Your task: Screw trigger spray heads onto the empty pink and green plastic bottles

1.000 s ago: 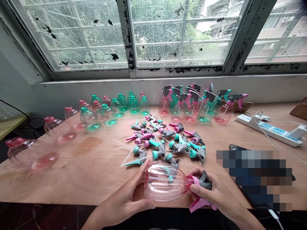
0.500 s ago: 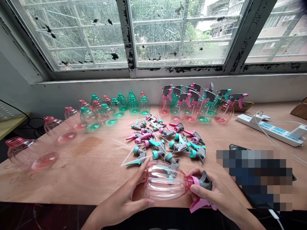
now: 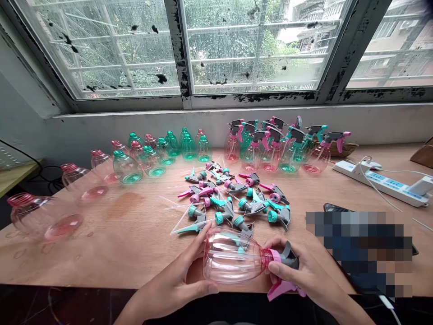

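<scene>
A clear pink spray bottle (image 3: 230,264) lies sideways between my hands at the table's front edge, its base to the left. My left hand (image 3: 184,273) cups the base, thumb below and fingers behind. At the neck, my right hand (image 3: 302,271) is closed around the pink collar of the grey trigger sprayer (image 3: 291,256), whose pink trigger (image 3: 282,289) points down toward me. Just beyond the bottle lies a loose pile of trigger sprayers (image 3: 223,208), grey with pink or teal parts and thin clear tubes.
Open pink and green bottles (image 3: 128,169) stand in rows at the left and back. Several bottles with sprayers fitted (image 3: 270,155) stand by the wall. At right are a white power strip (image 3: 382,183) with cables, a blurred-out dark device (image 3: 365,253) and a brown basket (image 3: 345,150).
</scene>
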`<state>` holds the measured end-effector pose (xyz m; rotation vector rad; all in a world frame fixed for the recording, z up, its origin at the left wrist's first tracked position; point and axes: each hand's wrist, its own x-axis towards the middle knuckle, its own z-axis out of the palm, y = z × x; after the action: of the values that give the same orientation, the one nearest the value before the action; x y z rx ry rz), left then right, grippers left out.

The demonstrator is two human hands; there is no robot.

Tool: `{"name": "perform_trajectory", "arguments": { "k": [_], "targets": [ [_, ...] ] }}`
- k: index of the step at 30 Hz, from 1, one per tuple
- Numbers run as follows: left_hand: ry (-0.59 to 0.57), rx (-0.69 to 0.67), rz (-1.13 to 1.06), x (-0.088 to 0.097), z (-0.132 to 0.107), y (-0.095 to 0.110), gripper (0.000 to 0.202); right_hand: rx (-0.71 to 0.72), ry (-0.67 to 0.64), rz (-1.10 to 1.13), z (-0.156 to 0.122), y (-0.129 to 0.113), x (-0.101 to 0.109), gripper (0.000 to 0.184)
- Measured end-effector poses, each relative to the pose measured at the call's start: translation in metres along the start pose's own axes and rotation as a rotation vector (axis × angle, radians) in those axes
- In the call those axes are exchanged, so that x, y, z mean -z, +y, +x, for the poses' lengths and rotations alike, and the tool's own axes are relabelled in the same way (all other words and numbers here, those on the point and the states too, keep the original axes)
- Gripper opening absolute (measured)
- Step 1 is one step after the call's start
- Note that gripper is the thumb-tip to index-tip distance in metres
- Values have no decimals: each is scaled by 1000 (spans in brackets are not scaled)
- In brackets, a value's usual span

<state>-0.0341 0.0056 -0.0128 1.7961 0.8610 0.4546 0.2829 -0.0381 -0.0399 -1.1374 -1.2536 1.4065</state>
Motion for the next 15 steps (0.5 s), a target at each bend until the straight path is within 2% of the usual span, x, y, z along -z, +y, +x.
{"name": "perform_trajectory", "arguments": {
  "k": [15],
  "targets": [
    [-5,-13,53,1,-1,-4,90,17,-19,-35,1,2,2,30]
  ]
}}
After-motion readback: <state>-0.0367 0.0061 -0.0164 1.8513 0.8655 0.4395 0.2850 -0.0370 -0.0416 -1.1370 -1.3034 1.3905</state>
